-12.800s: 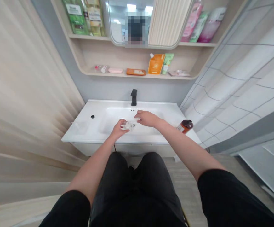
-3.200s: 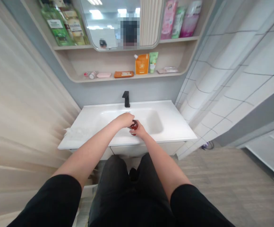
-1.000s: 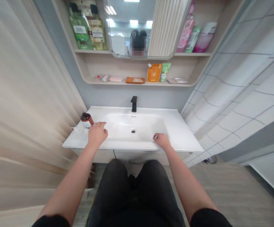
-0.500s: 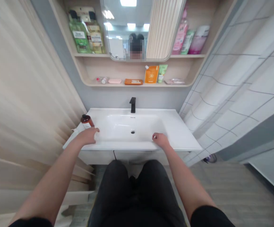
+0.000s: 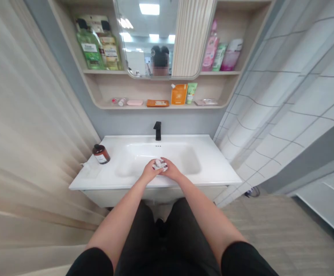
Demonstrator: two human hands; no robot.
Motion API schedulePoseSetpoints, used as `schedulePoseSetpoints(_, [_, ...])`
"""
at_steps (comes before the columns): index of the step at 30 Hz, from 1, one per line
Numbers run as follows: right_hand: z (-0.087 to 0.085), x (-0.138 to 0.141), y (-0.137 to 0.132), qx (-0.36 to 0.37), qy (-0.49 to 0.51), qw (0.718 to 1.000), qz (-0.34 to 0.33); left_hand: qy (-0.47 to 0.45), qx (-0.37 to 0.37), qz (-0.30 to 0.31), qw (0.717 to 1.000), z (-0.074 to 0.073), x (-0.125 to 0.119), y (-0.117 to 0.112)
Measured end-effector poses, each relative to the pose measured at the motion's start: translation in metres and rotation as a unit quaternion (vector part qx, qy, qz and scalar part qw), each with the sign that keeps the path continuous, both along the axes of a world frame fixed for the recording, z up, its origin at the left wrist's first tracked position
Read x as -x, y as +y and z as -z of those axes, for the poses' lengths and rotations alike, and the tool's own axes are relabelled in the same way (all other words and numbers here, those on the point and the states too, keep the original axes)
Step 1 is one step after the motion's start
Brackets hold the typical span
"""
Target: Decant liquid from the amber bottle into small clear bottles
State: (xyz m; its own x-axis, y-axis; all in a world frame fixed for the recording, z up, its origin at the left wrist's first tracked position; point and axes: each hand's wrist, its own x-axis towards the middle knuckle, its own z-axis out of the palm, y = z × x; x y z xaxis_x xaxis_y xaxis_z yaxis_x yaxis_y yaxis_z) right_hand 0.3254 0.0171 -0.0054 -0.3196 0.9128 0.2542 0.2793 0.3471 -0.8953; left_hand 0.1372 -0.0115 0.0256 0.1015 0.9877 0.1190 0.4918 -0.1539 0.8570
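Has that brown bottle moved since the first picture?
Yes, the brown bottle has gone leftward: from right of the black faucet to left of it.

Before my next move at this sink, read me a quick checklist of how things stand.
1. Small item secured: ok, held between left hand and right hand.
2. Hands at the sink: ok, both over its near part.
3. Brown bottle upright: ok, standing on the counter to the left, apart from the hands.
4. Water off: ok, no stream visible under the tap.
5. Small item's contents: cannot tell, too small.
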Motion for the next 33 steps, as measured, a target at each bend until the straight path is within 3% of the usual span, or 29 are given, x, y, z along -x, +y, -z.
schedulePoseSetpoints(3, [0.006, -0.001, 0.004, 0.027, 0.015, 0.999, 0.024, -0.033, 0.007, 0.040, 0.999, 0.006, 0.006, 0.003])
schedulePoseSetpoints(9, [0.004, -0.007, -0.006, 0.014, -0.003, 0.999, -0.031, -0.065, 0.008, 0.060, 0.996, 0.009, 0.016, 0.005])
schedulePoseSetpoints(11, [0.003, -0.006, -0.008, 0.007, -0.007, 0.999, -0.033, -0.114, 0.000, 0.065, 0.991, 0.015, 0.016, 0.007])
schedulePoseSetpoints(16, [0.004, -0.004, -0.009, -0.006, -0.015, 0.999, -0.027, -0.237, -0.012, 0.010, 0.971, 0.026, 0.015, 0.010])
schedulePoseSetpoints(33, [-0.001, -0.006, -0.012, -0.009, -0.027, 0.999, -0.025, -0.312, 0.024, 0.050, 0.948, 0.021, 0.017, 0.009])
